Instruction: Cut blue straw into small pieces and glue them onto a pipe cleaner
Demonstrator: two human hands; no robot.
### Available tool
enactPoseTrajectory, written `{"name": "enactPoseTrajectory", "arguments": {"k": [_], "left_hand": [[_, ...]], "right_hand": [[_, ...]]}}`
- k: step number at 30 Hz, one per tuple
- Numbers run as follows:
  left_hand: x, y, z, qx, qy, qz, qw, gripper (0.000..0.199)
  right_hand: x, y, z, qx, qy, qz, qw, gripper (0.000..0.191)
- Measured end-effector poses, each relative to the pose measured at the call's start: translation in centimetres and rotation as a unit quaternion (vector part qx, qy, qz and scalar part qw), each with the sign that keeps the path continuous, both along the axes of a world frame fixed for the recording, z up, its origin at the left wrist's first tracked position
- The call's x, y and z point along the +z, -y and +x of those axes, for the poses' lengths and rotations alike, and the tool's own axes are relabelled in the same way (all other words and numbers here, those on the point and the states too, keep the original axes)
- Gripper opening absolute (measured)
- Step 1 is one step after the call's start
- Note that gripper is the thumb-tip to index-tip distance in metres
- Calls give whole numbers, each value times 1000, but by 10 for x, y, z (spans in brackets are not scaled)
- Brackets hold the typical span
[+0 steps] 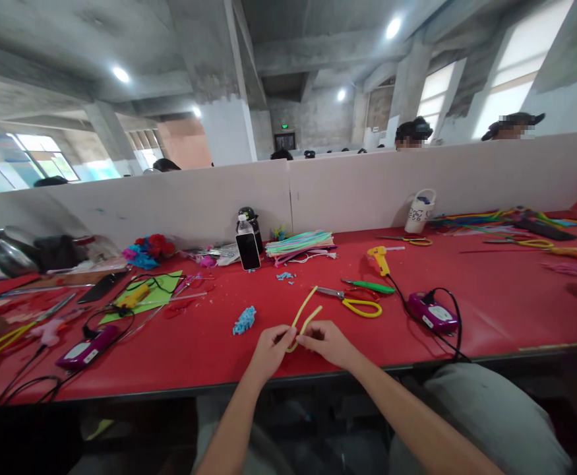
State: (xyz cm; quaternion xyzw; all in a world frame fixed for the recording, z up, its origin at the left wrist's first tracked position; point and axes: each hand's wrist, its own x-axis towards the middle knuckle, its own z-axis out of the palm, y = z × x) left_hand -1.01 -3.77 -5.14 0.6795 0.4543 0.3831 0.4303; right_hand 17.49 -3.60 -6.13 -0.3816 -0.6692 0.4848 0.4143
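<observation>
Just above the front edge of the red desk (194,356), a bent yellow strip (304,308) sat between the two hands. The left hand (272,348) pinched it from the left with thumb and fingertips; the right hand (330,342) pinched it from the right, close beside. Its two ends rose beyond the fingers, pointing away from the person, while the bend dipped below the fingertips. To the left of the hands, apart from them, lay a crinkled light-blue bundle (244,320); beyond the right hand lay yellow-handled scissors (332,292), near a green tool (374,287).
</observation>
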Motion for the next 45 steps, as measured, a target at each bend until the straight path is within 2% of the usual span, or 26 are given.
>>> {"name": "enactPoseTrajectory", "arguments": {"k": [12, 21, 29, 36, 45], "left_hand": [[8, 4, 0, 0, -6, -1, 1000, 42], [2, 2, 2, 14, -3, 3, 1000, 42], [4, 7, 5, 24, -8, 16, 1000, 40], [2, 7, 4, 0, -17, 28, 999, 43], [-2, 11, 5, -12, -30, 42, 999, 42]], "right_hand": [[-3, -4, 1, -19, -34, -15, 999, 41], [-1, -6, -5, -33, -37, -22, 999, 38], [-6, -6, -4, -34, -47, -34, 998, 35], [-3, -6, 1, -60, -69, -53, 994, 34], [2, -1, 6, -52, -93, -75, 991, 31]]}}
